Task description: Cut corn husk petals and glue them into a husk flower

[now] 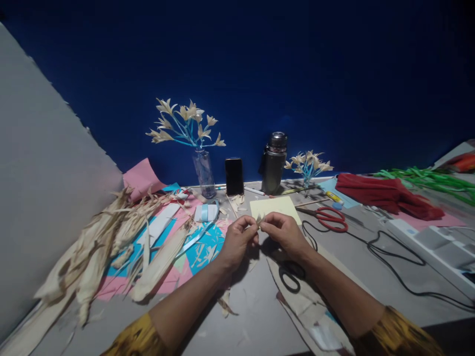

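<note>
My left hand (237, 242) and my right hand (284, 233) meet over the grey table (260, 316), fingers pinched together on a small pale piece of corn husk (259, 219). Both hands are closed on it. A pale yellow sheet (276, 206) lies just behind the hands. Black-handled scissors (291, 277) rest under my right forearm. Dried corn husks (111, 242) are heaped to the left on pink and blue paper (206, 249).
At the back stand a bottle with husk flowers (202, 170), a black phone (234, 176), a metal flask (274, 163) and a small flower bunch (308, 165). Red scissors (330, 219), red cloth (389, 195), green strips (430, 179), a black cable (393, 267) and a power strip (434, 247) lie right.
</note>
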{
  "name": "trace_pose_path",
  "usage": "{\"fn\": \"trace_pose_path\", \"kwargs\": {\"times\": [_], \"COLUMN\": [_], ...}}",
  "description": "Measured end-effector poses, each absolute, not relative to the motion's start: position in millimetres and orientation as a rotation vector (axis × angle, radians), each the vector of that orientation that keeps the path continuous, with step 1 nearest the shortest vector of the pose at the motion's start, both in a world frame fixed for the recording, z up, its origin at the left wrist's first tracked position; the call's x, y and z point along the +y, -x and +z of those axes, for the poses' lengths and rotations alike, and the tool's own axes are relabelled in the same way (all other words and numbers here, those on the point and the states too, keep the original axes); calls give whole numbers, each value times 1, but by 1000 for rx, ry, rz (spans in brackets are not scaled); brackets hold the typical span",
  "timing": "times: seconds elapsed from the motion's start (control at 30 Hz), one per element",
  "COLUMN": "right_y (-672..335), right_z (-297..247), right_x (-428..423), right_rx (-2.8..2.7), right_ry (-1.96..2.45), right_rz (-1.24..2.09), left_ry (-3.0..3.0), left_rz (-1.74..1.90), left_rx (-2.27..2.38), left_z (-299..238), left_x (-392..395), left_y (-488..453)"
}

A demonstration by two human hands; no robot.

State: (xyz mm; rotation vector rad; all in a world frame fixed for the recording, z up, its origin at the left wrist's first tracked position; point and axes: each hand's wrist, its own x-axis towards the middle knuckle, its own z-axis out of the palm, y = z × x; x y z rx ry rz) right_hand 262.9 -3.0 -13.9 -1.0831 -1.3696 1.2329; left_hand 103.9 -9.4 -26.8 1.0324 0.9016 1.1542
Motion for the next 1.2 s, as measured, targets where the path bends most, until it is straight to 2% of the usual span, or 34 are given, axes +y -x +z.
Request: {"fn": "trace_pose_path", "kwargs": {"times": [0.43, 0.77, 1.2], "right_y": [-262, -253, -264], "right_z": [-20, -33, -23], "right_x": [-3, -1, 0], "right_rx": [-1305, -1019, -1145], "right_ry": [975, 865, 1071], "right_rz": [1387, 1681, 1412], "left_ry": [-994, -1032, -854], "left_rz": [1061, 1091, 1136], "left_rx": [817, 882, 744], "left_z": [-31, -29, -28], "left_x": [-11, -9, -1], "left_y": [-103, -102, -98]}}
